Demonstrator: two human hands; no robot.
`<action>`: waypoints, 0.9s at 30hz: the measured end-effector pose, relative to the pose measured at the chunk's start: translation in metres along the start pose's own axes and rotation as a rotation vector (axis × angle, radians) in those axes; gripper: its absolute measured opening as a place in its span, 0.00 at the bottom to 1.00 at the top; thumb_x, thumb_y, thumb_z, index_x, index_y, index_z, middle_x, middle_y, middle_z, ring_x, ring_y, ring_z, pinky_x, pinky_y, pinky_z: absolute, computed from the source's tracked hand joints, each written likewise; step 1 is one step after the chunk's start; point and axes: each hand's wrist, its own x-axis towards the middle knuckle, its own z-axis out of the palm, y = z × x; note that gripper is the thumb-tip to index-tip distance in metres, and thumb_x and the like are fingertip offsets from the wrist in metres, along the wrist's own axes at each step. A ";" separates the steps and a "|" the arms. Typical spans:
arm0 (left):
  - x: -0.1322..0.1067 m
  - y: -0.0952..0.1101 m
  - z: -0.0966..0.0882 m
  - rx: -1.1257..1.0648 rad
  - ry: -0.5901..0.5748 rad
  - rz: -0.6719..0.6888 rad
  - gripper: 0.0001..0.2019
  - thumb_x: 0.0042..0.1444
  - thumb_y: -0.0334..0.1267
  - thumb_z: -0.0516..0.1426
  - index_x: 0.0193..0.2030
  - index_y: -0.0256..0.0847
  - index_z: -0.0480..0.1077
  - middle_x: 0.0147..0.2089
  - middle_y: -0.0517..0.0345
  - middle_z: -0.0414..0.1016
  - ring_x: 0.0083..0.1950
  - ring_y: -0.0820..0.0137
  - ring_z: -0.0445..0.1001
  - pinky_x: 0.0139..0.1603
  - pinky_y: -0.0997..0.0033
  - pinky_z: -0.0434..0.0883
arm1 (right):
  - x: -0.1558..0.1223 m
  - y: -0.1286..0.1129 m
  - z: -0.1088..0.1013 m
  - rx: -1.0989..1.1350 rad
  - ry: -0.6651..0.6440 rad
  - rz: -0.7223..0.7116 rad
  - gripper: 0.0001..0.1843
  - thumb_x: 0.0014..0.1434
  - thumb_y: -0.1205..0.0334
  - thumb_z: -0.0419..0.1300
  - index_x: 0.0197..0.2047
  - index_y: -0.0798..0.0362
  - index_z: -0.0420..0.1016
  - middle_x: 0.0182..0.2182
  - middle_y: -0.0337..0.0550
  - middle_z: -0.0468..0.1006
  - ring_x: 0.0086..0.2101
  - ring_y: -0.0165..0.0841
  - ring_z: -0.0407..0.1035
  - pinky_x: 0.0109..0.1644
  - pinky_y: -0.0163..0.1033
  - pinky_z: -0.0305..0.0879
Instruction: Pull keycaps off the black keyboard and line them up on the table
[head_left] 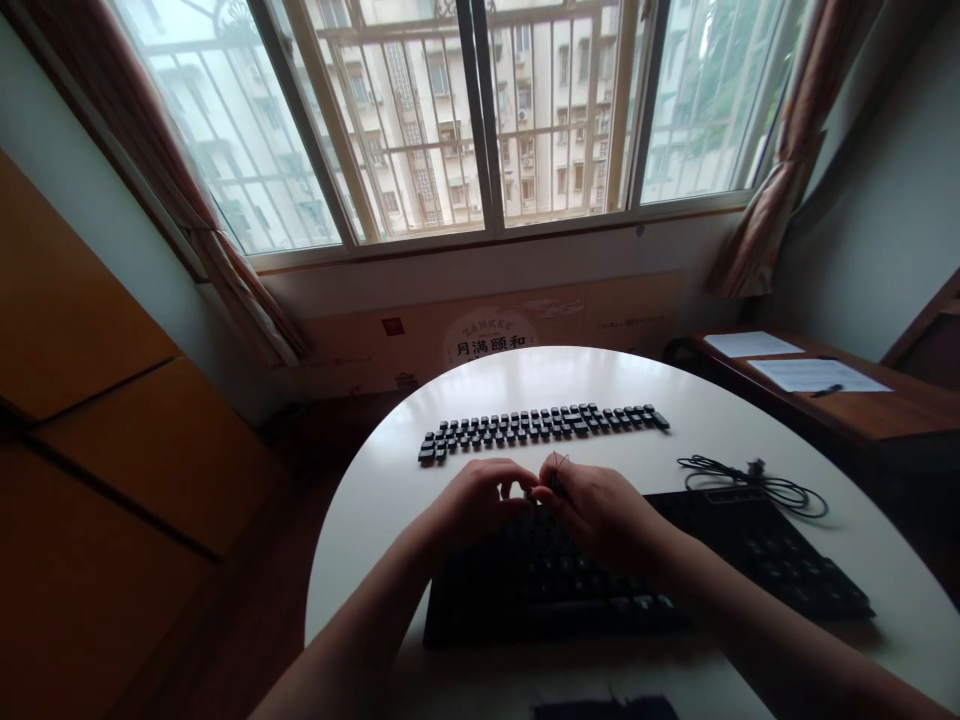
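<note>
Thin wire [557, 464] is gripped by right hand [604, 500]; left hand's [484, 490] hold cannot be told; keyboard [525, 585] is rimmed by smooth table [360, 540].

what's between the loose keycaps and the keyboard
In the head view, white tabletop separates the loose keycaps from the keyboard, with the left hand and right hand partly across it; their height is unclear.

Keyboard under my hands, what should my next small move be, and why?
Perhaps ease your left hand, with anything it pinches, away from the thin wire in your right hand: they meet above the keyboard, and loose keycaps lie in rows beyond.
</note>
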 end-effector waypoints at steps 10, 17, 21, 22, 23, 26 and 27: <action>-0.016 -0.069 -0.054 0.195 0.666 -0.150 0.11 0.62 0.39 0.53 0.44 0.41 0.75 0.43 0.53 0.72 0.39 0.68 0.71 0.35 0.72 0.72 | -0.001 0.010 0.012 -0.074 0.135 -0.036 0.12 0.69 0.53 0.50 0.37 0.51 0.66 0.21 0.36 0.69 0.21 0.30 0.61 0.28 0.34 0.49; -0.022 -0.084 -0.056 0.490 0.411 -0.242 0.11 0.56 0.34 0.59 0.47 0.43 0.76 0.41 0.54 0.78 0.40 0.64 0.75 0.44 0.63 0.73 | -0.006 0.011 0.033 0.072 0.136 -0.069 0.11 0.67 0.55 0.52 0.35 0.51 0.66 0.20 0.34 0.68 0.21 0.28 0.60 0.29 0.33 0.51; -0.020 -0.081 -0.051 0.674 0.288 -0.273 0.10 0.53 0.32 0.63 0.43 0.43 0.76 0.38 0.55 0.78 0.43 0.60 0.76 0.47 0.62 0.71 | -0.007 0.012 0.040 0.093 0.132 -0.068 0.10 0.66 0.55 0.53 0.35 0.51 0.67 0.20 0.34 0.68 0.21 0.28 0.60 0.29 0.33 0.51; -0.019 -0.080 -0.050 0.710 0.265 -0.277 0.09 0.53 0.32 0.63 0.41 0.43 0.76 0.37 0.55 0.78 0.43 0.60 0.76 0.47 0.62 0.71 | -0.007 0.012 0.040 0.094 0.136 -0.068 0.10 0.66 0.55 0.53 0.35 0.51 0.67 0.20 0.33 0.68 0.21 0.28 0.60 0.29 0.33 0.52; -0.018 -0.078 -0.049 0.742 0.243 -0.281 0.08 0.52 0.31 0.63 0.40 0.43 0.77 0.37 0.55 0.78 0.42 0.59 0.76 0.46 0.63 0.71 | -0.007 0.012 0.041 0.095 0.141 -0.070 0.10 0.66 0.56 0.53 0.35 0.51 0.68 0.20 0.33 0.67 0.21 0.28 0.60 0.29 0.33 0.52; -0.015 -0.072 -0.047 0.806 0.177 -0.288 0.07 0.52 0.30 0.63 0.38 0.44 0.77 0.35 0.55 0.77 0.41 0.60 0.76 0.44 0.64 0.70 | -0.007 0.013 0.042 0.099 0.149 -0.079 0.10 0.66 0.56 0.53 0.35 0.51 0.68 0.20 0.33 0.67 0.21 0.28 0.59 0.29 0.33 0.52; -0.014 -0.071 -0.047 0.818 0.155 -0.287 0.06 0.52 0.30 0.63 0.38 0.44 0.77 0.35 0.54 0.77 0.40 0.60 0.76 0.44 0.64 0.69 | -0.007 0.013 0.042 0.102 0.149 -0.080 0.09 0.66 0.56 0.53 0.35 0.51 0.68 0.20 0.33 0.67 0.21 0.27 0.59 0.29 0.33 0.52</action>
